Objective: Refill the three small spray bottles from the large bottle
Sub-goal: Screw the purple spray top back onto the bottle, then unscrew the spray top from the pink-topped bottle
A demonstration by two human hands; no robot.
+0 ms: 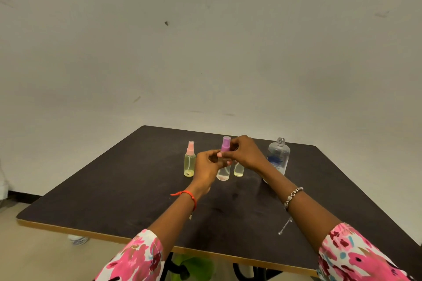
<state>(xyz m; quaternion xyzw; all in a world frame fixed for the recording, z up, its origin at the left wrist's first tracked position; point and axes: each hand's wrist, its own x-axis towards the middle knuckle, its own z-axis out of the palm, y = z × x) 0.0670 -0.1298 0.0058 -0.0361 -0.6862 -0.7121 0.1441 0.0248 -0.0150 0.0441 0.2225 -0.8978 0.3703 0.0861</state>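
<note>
Okay, both hands are on the middle bottle. My left hand (206,164) is curled round the clear body of the purple-capped spray bottle (223,172), thumb and fingers wrapped at its upper half. My right hand (244,153) comes in from the right and pinches the purple spray head (226,143) between thumb and fingertips, just above the left hand's grip. The bottle is upright, and its base looks to be on the table (114,189) or barely off it; I can't tell which from this angle. It has clear liquid low in it.

The bottles form a row toward the far edge of the table. The pink-capped spray bottle (189,159) stands upright at the left end, apart from my left hand, untouched, with yellowish liquid inside and its cap on. The third small bottle (238,170) is just right of the held one, also yellowish, with its top hidden behind my right hand. The large bottle (279,155) stands upright near the far right corner, clear with a blue label, its neck open with no cap on it.

A red thread bracelet (187,195) is on my left wrist and a beaded bracelet (293,195) on the right. Floral pink sleeves (137,255) sit over the near edge.
</note>
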